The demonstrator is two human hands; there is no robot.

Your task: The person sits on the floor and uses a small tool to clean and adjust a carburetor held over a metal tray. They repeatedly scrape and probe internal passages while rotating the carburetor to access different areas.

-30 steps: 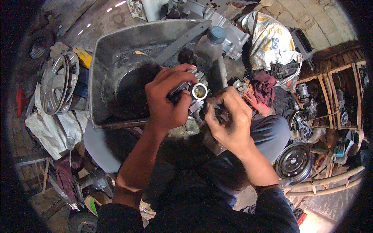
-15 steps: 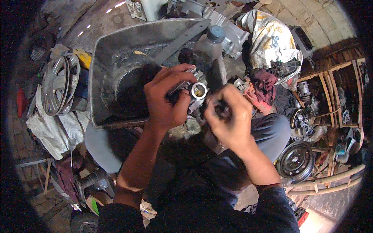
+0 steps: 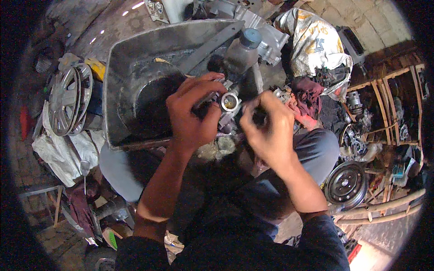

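My left hand [image 3: 192, 113] grips a small metal carburetor [image 3: 228, 105] with a round open bore facing up, held over the edge of a large grey metal tub [image 3: 135, 58]. My right hand [image 3: 269, 128] is closed around a dark-handled tool [image 3: 258, 118] whose tip meets the carburetor's right side; the tip itself is hidden by my fingers. Both hands hover above my knees, just in front of a plastic bottle [image 3: 242, 52] with a grey cap.
A spoked wheel cover [image 3: 68, 100] leans at the left beside white rags [image 3: 56, 151]. A dark round pulley [image 3: 346, 184] lies at the right by wooden shelves [image 3: 393, 104] full of parts. A white sack [image 3: 314, 45] and engine casing [image 3: 264, 29] sit behind.
Both hands have shifted slightly together; my right hand has closed in toward the carburetor and turned a little. The left hand's grip looks the same.
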